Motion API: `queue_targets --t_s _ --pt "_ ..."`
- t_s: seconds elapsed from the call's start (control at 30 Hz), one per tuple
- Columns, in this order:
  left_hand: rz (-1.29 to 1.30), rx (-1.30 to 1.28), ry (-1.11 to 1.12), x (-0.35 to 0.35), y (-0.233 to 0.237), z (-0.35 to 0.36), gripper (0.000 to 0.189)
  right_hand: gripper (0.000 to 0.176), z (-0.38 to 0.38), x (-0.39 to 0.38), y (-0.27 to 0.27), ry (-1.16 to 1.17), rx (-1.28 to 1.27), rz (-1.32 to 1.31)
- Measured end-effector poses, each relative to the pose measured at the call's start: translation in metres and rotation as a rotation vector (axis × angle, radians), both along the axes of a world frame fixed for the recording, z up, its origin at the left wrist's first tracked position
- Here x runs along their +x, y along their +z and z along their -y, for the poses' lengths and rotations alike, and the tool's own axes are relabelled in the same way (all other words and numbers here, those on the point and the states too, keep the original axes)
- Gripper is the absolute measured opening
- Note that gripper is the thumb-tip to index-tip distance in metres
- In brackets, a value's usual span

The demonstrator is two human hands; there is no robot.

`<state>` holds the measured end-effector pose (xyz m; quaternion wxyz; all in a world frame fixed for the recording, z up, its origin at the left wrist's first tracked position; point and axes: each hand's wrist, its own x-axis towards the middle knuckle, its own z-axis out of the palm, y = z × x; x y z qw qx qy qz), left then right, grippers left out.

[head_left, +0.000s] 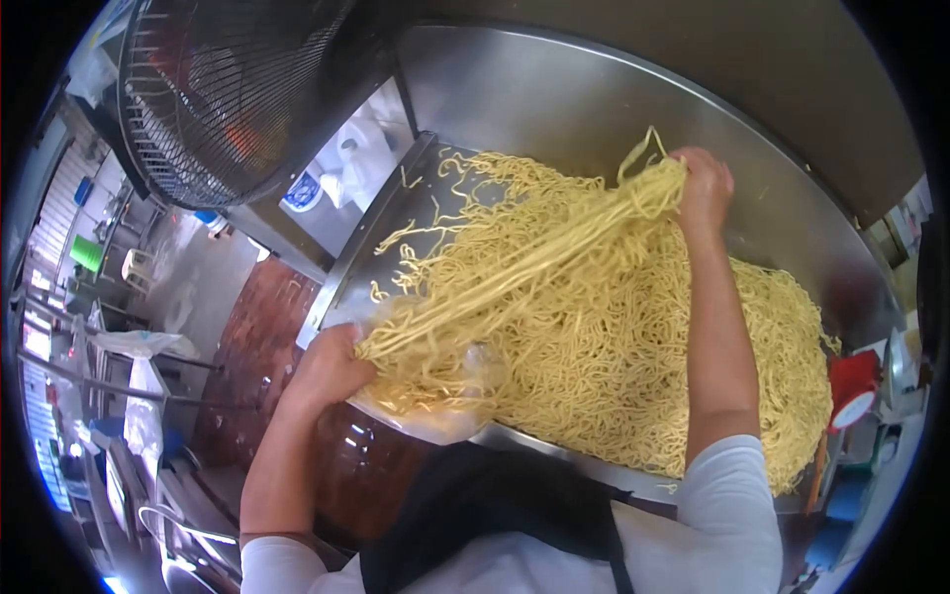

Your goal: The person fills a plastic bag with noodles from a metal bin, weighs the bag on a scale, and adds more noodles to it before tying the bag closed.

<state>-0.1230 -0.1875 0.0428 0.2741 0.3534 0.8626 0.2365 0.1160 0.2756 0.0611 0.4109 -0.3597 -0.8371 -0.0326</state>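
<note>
Stainless bench [554,99] carries the yellow noodle heap [633,337], spread flat by the fan [218,89]. One hank [534,252], probably raised to clear the pile, slopes into the clear bag [445,421]. The right hand [705,188] is clenched on its top, and the left hand [332,368] grips the bag mouth.

Pale yellow noodles [614,327], silver-grey steel table [554,99]

left hand [332,368] partly under noodles [594,317], fan [218,89] cropped
</note>
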Motion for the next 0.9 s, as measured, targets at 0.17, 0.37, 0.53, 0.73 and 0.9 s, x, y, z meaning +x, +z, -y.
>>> queue_targets --t_s 0.17,0.37,0.53,0.73,0.9 --pt "-0.302 -0.257 -0.032 0.003 -0.005 0.029 0.035 0.052 0.047 -0.003 0.004 0.056 -0.650 0.868" --pt "-0.234 0.090 0.008 0.016 0.012 0.038 0.044 0.084 0.218 -0.094 -0.078 1.108 -0.772 0.441" --pt "0.470 0.603 0.315 0.037 0.027 0.039 0.062 0.065 0.262 -0.104 -0.096 0.785 -0.957 0.794" --pt "0.734 1.150 0.031 0.076 0.070 -0.019 0.092 0.047 0.325 -0.106 -0.017 1.188 -0.855 0.109" --pt "0.791 1.080 0.057 0.057 0.039 -0.038 0.103 0.048 0.369 -0.113 -0.114 1.038 -0.549 0.290"
